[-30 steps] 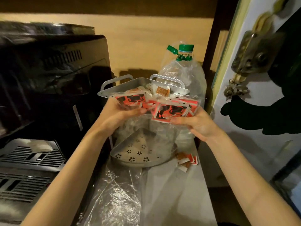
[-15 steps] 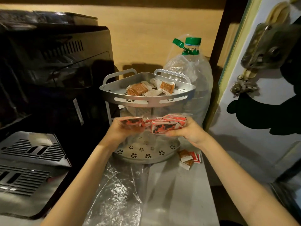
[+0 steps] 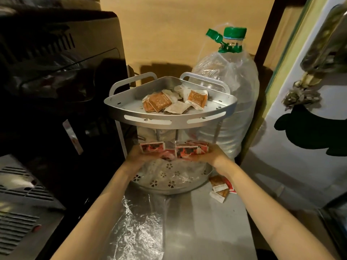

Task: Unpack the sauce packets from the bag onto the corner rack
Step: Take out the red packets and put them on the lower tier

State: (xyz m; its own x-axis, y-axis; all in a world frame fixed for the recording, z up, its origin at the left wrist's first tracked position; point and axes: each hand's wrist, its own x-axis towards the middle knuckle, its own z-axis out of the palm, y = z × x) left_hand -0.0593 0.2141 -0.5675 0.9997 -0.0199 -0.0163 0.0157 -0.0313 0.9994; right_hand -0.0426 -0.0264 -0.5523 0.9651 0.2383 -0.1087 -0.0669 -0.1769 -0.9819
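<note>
I held a bunch of red sauce packets (image 3: 173,150) with both hands, down between the two shelves of the corner rack (image 3: 170,120). My left hand (image 3: 138,155) gripped the left end of the bunch and my right hand (image 3: 213,154) gripped the right end. My hands were apart, with the packets stretched between them. The bunch lay longways from left to right, like a little bridge. The flat red faces pointed up and toward me. The packets were above the bottom shelf (image 3: 169,182), the one with flower holes. I could not tell if they touched it.

The top shelf (image 3: 129,107) of the rack already had orange and white packets (image 3: 175,102) on it. They lay in a messy pile near the back, pointing all different ways.

A few more small packets (image 3: 219,187) lay on the metal counter (image 3: 204,222), just beside the rack on the right. A clear plastic bag (image 3: 135,229) lay flat and crinkly on the counter in front of the rack, between my arms.

A big water bottle (image 3: 228,87) with a green cap stood upright behind the rack on the right. A big black machine (image 3: 56,81) stood on the left.
</note>
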